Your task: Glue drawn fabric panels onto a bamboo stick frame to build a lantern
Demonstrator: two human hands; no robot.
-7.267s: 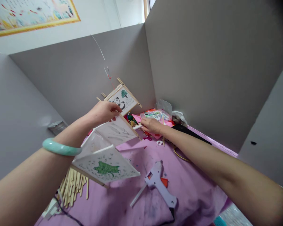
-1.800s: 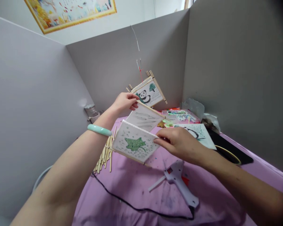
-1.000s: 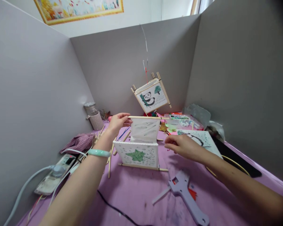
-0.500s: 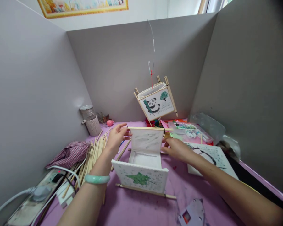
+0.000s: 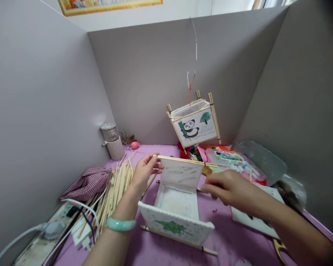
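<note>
A half-folded paper lantern point(image 5: 180, 199) with stick edges stands on the table. Its near panel point(image 5: 173, 227) carries a green leaf drawing, and its far panel point(image 5: 180, 173) stands up with grey marks. My left hand point(image 5: 147, 171) pinches the left end of the wooden sticks point(image 5: 183, 160) along the far panel's top. At the lantern's right side, my right hand point(image 5: 224, 186) is closed, its fingertips by the end of a lower stick. What they hold, if anything, is hidden. Behind, a finished panda lantern point(image 5: 194, 123) hangs tilted from a wire by red string.
Loose sticks point(image 5: 118, 184) lie left, beside a checked cloth point(image 5: 86, 181) and a power strip point(image 5: 36, 244) with cables. A jar point(image 5: 113, 142) stands at the back left. A paint box point(image 5: 235, 159) and a painted white panel point(image 5: 255, 218) are at right, with scissors handles point(image 5: 280, 251) nearby.
The view has shifted, so most things sit further right or lower. My right hand has moved away from the far panel's upper edge and its fingers are more curled. My left hand keeps its hold.
</note>
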